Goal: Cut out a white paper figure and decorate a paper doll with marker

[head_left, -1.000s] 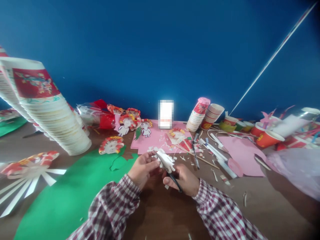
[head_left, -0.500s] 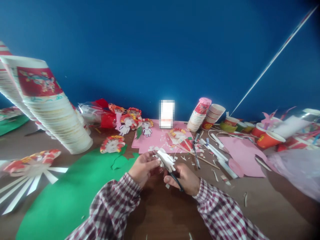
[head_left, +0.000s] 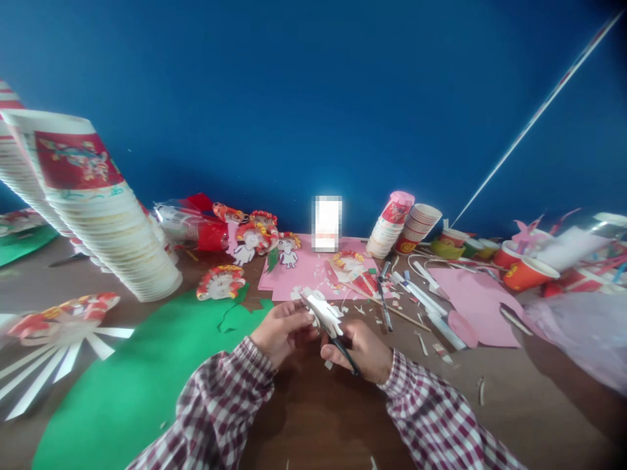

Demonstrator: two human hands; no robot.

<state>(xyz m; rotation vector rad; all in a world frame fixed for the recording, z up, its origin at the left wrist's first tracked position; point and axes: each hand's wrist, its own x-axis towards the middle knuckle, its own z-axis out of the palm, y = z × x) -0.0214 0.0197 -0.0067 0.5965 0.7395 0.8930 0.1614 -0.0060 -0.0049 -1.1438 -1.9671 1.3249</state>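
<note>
Blue wall (head_left: 313,98) backs your brown worktop (head_left: 318,418). At twelve o'clock, your left hand (head_left: 281,329) keeps white paper (head_left: 327,312) in a pinching grip; your right hand (head_left: 367,351) grips black-handled scissors (head_left: 349,359) against it. From there, green paper (head_left: 122,378) lies toward nine, stacked cups (head_left: 115,228) toward ten, pink paper (head_left: 477,303) toward three.

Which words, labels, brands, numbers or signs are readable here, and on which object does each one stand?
None can be read.
Large cup stack: teal marks, too blurred.
Orange cup: yellow mark, too blurred.
Bright white rectangle: pixelated, unreadable.
White paper in the left hand: no writing that I can make out.
</note>
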